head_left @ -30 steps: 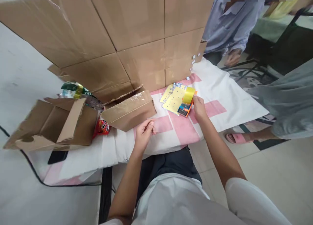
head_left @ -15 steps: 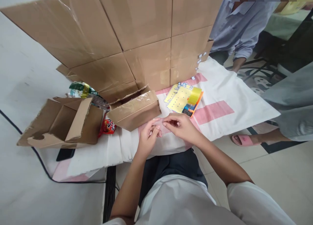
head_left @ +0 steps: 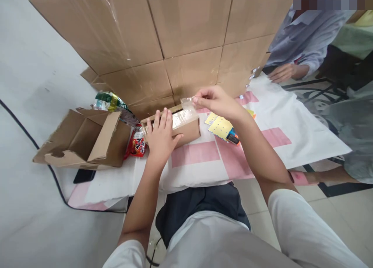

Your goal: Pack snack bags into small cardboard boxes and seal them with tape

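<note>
A small cardboard box point(head_left: 186, 133) lies on the cloth-covered table against the stacked cartons. My left hand point(head_left: 161, 133) rests flat on its top with the fingers spread. Clear packing tape point(head_left: 184, 115) runs along the top from beside those fingers toward the right end. My right hand point(head_left: 214, 101) pinches the tape's loose end, just above the box's far right corner. Beyond my right wrist lie yellow perforated sheets point(head_left: 218, 126) and a blue and orange tape dispenser point(head_left: 233, 136), partly hidden by my forearm.
An open cardboard box point(head_left: 84, 140) stands at the left, with a red snack packet point(head_left: 136, 141) and a green packet point(head_left: 112, 103) beside it. A phone point(head_left: 84, 176) lies in front. Tall stacked cartons point(head_left: 192, 23) form the back. A person's hand point(head_left: 282, 72) is at the right.
Both hands have moved from the table's front edge up to the small box. My left hand has opened flat onto it, and the tape now lies over its top. The other person's hand has risen.
</note>
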`<state>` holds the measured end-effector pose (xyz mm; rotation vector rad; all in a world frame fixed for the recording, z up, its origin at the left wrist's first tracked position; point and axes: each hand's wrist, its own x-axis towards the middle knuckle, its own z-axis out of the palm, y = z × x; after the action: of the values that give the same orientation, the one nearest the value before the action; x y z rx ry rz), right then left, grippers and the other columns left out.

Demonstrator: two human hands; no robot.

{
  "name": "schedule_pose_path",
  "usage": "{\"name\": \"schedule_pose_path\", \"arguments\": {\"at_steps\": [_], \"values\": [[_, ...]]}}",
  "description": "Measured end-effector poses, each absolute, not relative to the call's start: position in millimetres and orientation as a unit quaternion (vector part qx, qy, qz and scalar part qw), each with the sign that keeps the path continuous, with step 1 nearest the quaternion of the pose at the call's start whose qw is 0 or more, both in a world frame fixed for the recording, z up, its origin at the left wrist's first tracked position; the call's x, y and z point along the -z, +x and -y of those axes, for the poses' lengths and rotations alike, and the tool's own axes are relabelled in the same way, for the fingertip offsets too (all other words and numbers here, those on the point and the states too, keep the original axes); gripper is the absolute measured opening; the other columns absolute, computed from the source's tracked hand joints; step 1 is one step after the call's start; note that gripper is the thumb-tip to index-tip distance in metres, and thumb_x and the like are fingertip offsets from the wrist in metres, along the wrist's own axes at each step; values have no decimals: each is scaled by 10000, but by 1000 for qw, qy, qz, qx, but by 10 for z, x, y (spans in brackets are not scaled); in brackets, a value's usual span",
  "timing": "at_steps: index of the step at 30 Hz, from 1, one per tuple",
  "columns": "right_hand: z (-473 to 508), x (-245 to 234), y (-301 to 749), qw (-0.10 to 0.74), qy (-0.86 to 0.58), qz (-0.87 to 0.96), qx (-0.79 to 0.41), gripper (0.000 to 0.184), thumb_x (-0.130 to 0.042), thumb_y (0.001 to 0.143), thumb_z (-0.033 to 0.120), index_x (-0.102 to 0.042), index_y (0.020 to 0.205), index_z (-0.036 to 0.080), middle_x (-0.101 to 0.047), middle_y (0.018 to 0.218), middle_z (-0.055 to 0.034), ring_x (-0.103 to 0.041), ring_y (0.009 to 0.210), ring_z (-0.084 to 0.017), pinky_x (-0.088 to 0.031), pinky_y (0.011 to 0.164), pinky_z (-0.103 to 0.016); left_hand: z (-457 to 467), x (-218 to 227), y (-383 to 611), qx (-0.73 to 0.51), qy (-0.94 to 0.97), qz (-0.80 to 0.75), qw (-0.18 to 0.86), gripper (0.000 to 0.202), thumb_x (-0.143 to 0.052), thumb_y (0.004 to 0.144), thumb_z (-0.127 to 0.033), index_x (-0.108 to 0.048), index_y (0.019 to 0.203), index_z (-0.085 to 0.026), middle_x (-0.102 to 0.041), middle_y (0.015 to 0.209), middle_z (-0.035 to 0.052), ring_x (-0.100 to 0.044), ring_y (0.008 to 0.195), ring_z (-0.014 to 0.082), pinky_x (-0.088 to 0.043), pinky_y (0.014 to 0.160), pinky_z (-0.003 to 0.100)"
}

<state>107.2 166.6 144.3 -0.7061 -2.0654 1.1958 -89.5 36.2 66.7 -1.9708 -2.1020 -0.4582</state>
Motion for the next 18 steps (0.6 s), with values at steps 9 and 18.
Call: {"name": "schedule_pose_path", "arguments": {"at_steps": [9, 18], "values": [[-1883, -1132, 448, 157, -342, 864, -335, 186, -615, 868, 202, -617, 686, 164, -546, 621, 9, -477, 634, -128, -354, 637, -290, -286, -550, -922, 149, -666, 725, 90, 762, -590, 962, -468, -353, 1619, -164, -443, 1625, 134, -398, 1515, 345, -271, 1254, 556], [-1894, -946, 368, 177, -321, 917, -156, 122, -632, 894, 216, -724, 927, 141, -702, 932, -117, -621, 900, -244, -489, 851, -365, -282, -483, -923, 167, -680, 708, 92, 611, -619, 948, -437, -519, 1531, -286, -418, 1644, 96, -394, 1510, 384, -267, 1231, 620]]}}
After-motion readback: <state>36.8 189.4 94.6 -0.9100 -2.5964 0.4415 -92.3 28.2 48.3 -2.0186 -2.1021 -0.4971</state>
